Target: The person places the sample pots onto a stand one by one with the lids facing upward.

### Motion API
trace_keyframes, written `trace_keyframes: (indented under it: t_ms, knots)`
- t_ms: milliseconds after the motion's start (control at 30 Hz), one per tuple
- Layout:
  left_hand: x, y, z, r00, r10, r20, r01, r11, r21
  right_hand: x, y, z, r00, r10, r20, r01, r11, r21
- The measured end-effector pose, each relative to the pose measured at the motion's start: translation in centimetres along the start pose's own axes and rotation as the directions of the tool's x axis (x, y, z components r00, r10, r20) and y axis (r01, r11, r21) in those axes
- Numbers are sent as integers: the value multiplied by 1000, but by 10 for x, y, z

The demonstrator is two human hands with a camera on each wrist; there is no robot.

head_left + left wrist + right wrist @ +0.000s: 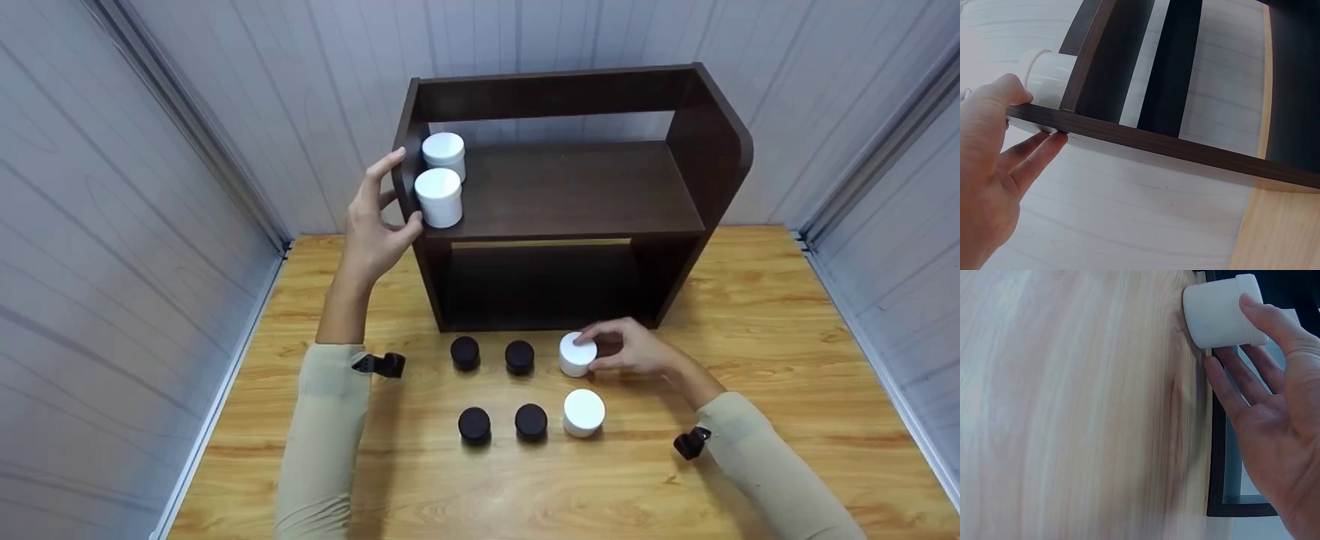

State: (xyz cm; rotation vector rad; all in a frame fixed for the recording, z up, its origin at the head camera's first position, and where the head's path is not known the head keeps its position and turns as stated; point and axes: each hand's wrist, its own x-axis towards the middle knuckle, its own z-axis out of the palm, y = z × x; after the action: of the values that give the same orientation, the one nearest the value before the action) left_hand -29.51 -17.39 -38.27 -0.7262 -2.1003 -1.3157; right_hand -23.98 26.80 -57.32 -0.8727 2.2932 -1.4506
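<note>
Right hand (637,351) pinches a white jar (577,354), probably light, stiff, slick: grip its sides. Left hand (377,225), fingers relaxed, steadies the shelf (570,191).

Left arm raised, forearm upright, beige sleeve to wrist. Left hand (375,225) up high, fingers spread and nearly straight, thumb on one side, fingers on other, palm facing right. Right arm stretched forward low, elbow bent outward, beige sleeve to wrist. Right hand (634,351) low, palm down, fingers gently curved, thumb and fingertips (1252,301) pinching. Black camera strapped at each wrist. Hands well apart.
</note>
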Motion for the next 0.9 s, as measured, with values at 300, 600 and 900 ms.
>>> trace_keyframes:
  t_ms: [300, 600, 900]
  knots:
    - [1, 0, 1, 1000, 8, -2, -8, 1000, -2, -1, 4, -1, 1000, -11, -12, 11, 1000, 12]
    - [1, -1, 1, 1000, 5, 1, -5, 1000, -6, -1, -9, -7, 999, 10, -49, -8, 1000, 28]
    - [1, 0, 0, 1000, 2, 8, -2, 1000, 12, 1, -31, -20, 993, -72, -94, 75, 997, 34]
